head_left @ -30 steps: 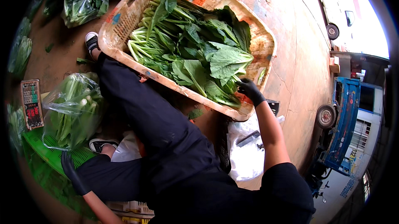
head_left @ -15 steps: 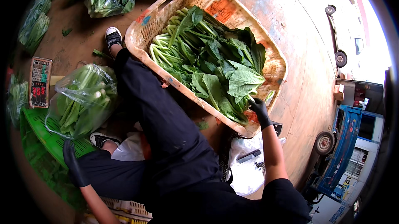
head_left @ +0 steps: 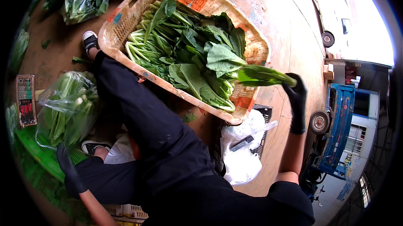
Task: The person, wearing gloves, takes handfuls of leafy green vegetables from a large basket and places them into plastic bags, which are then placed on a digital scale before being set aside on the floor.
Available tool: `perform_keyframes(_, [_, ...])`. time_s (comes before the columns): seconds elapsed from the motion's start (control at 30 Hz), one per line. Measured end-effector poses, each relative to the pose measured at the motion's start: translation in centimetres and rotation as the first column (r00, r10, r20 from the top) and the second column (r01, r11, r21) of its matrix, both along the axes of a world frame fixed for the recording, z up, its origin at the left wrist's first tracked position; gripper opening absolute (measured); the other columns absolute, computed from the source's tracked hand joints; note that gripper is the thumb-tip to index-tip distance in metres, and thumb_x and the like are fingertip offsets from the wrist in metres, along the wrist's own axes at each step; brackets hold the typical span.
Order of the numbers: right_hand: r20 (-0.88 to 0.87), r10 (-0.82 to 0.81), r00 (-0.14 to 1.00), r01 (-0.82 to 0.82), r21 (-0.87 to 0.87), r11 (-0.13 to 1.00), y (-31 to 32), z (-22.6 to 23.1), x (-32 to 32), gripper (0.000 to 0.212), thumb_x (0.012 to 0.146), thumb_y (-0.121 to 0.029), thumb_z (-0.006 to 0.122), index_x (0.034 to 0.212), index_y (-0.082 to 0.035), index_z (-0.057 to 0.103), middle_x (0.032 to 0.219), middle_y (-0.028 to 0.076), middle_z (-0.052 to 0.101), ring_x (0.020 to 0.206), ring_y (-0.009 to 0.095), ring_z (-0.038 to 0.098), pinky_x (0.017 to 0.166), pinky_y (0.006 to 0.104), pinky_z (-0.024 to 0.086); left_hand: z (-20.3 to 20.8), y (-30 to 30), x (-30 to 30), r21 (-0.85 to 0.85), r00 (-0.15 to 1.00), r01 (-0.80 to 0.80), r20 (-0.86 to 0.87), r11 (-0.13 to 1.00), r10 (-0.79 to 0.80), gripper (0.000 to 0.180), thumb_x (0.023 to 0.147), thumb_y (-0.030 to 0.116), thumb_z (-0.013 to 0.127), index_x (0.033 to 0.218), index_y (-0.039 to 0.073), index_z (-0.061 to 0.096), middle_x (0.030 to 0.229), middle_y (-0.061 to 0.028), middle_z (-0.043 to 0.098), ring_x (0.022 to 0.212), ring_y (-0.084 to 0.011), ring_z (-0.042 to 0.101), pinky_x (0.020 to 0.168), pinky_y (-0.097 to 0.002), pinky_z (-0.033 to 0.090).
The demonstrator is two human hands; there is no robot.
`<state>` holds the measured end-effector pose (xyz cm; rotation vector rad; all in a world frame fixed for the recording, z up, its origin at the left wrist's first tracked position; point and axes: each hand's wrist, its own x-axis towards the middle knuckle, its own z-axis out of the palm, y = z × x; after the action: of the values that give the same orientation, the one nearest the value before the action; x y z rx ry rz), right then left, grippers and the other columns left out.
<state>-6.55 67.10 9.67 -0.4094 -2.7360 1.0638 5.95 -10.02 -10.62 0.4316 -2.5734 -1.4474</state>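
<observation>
Left of the tan crate (head_left: 256,52), beyond a trousered leg (head_left: 147,112), the gloved left hand (head_left: 69,169) is beside bagged greens (head_left: 69,108); whether it grasps them I cannot tell. Right of the crate, the gloved right hand (head_left: 297,94) pinches a leafy green (head_left: 262,76) by one end, its other end over the crate. More greens (head_left: 184,52) lie inside; a blue truck (head_left: 338,129) stands well to its right.

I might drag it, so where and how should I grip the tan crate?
Take the crate by the slot at its far-left end, probably best from outside: this opening sits high, clear of the greens, so hooking should work.
</observation>
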Motion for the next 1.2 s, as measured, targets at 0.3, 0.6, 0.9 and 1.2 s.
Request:
perform_keyframes(0.3, [-0.259,0.816,0.517,-0.792,-0.507,0.340,-32.4,3.4,-6.3,0.045,0.060,-0.022,0.085,0.090,0.002,0.061,0.090,0.012,0.062,0.076,0.021,0.058,0.070,0.0314,0.046,17.4,24.1,-9.1,-0.351,0.826,0.320,-0.352,0.880,-0.441,0.071,0.075,0.012,0.066,0.136,-0.003,0.033,0.137,-0.0251,0.037,0.125,-0.0393,0.039,0.105,-0.0471,0.027])
perform_keyframes(0.6, [-0.045,0.910,0.411,-0.910,-0.072,0.408,-60.9,-12.4,-12.8,0.083,0.073,-0.017,0.074,0.137,0.005,0.025,0.116,0.026,0.053,0.103,0.033,0.056,0.087,0.0361,0.045,12.9,1.6,-2.1,-0.703,0.974,0.114,0.218,0.702,0.061,0.057,0.073,0.008,0.064,0.126,0.004,0.046,0.099,-0.0163,0.060,0.083,-0.0325,0.060,0.072,-0.0398,0.049])
perform_keyframes(0.9, [0.001,0.795,0.606,-0.235,-0.955,0.180,-59.3,-14.7,-15.2,0.060,0.076,0.003,0.048,0.135,0.002,0.036,0.084,0.008,0.057,0.067,0.013,0.053,0.065,0.0246,0.046,-2.7,-2.1,-18.3,-0.878,0.882,0.365,0.221,0.308,-0.415,0.054,0.079,0.022,0.056,0.129,0.005,0.044,0.126,-0.0143,0.050,0.115,-0.0258,0.050,0.096,-0.0380,0.040])
perform_keyframes(1.2, [-0.205,0.902,0.379,-0.269,-0.957,-0.105,-58.9,-15.5,-16.9,0.080,0.080,-0.013,0.062,0.144,0.000,0.017,0.092,0.010,0.058,0.080,0.016,0.057,0.075,0.0279,0.047,-8.1,-2.3,-16.5,-0.511,0.886,0.462,0.241,0.725,-0.395,0.067,0.084,0.031,0.057,0.140,0.006,0.030,0.141,-0.0144,0.036,0.129,-0.0287,0.035,0.108,-0.0409,0.026])
